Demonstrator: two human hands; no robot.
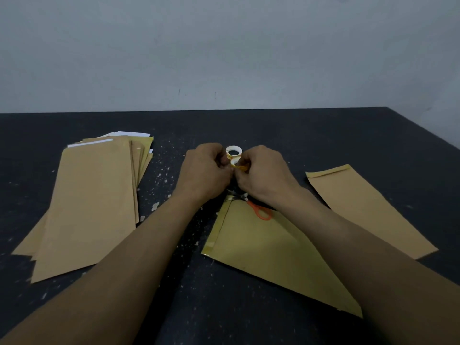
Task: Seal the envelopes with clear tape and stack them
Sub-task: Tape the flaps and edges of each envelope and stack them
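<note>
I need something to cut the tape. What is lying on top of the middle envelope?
Orange-handled scissors lie on the middle envelope, at its far end. The right hand hides most of the blades.

The view is dim and flatly lit, with a cool grey cast on the wall. Faint shadows lie on the dark surface, detail is soft, and wide-angle stretch enlarges the forearms at the bottom.
</note>
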